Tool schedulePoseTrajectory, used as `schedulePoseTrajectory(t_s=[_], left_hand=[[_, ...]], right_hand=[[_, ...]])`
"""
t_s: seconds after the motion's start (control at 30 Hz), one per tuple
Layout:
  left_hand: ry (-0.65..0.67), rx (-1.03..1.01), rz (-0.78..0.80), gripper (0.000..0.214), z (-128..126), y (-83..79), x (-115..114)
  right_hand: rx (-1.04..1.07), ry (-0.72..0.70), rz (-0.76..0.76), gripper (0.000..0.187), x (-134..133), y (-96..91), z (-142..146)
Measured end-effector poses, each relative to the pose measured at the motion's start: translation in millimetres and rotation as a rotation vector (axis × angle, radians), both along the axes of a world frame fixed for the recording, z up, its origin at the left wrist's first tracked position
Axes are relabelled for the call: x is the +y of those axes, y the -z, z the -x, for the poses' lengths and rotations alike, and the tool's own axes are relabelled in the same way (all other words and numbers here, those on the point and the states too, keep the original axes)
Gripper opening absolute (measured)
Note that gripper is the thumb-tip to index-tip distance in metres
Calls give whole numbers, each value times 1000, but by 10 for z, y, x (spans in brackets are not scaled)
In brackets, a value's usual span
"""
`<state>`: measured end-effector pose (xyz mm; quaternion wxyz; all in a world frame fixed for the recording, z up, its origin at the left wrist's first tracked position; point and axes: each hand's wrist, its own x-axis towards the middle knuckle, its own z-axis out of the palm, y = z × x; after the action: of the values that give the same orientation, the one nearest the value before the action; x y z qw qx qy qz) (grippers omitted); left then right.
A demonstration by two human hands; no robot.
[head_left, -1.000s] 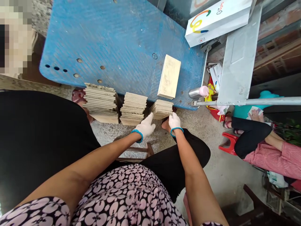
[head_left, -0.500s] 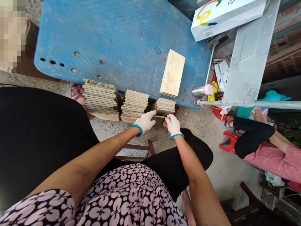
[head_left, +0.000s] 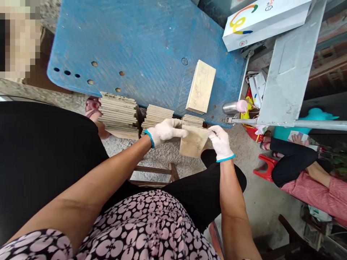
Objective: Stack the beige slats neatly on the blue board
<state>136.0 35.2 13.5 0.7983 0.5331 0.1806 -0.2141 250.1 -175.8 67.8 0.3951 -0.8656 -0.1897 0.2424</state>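
**Two gloved hands, one thin panel, held over the floor**

We have a thin wooden panel (head_left: 193, 141) up in the air, just in front of the blue table (head_left: 130, 43) and above the concrete floor. The left hand (head_left: 165, 130), in a white glove, closes over the panel's upper left edge, its fingers (head_left: 180, 133) pressed together on the face. The right hand (head_left: 221, 142) pinches the upper right corner, fingers (head_left: 213, 130) tight on the edge. The panel hangs tilted between them, with its lower corner free.

Behind it stand three stacks of like panels at the table's near edge: a tall stack (head_left: 119, 115), a middle stack (head_left: 158, 115) and a short stack (head_left: 193, 120) just beyond the held piece. A thicker pale block (head_left: 201, 86) lies on the table top, well apart from the hands.

How does it handle? We judge it light and stiff, a flat sheet that should not sag. It looks thin enough to crack if bent, and its cut edges may be rough or splintery. The knit gloves should grip the dry wood well. Opposite edges look like the best hold, as here, with thumb and fingers on either face.

Off to the right, a metal flask (head_left: 230, 107) sits by the table's corner, and a seated person (head_left: 298, 162) is beside a red stool (head_left: 264, 166).
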Motion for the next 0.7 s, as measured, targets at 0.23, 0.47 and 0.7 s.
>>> schedulePoseTrajectory(t_s=[0.23, 0.47, 0.7], left_hand=[[-175, 131, 196, 48, 38, 20, -262], [-377, 236, 276, 48, -28, -31, -325], [-554, 262, 253, 42, -330, 30, -64]], right_hand=[[119, 432, -253, 24, 94, -34, -264], [435, 637, -464, 39, 427, 137, -215], [436, 646, -289, 40, 511, -174, -384]])
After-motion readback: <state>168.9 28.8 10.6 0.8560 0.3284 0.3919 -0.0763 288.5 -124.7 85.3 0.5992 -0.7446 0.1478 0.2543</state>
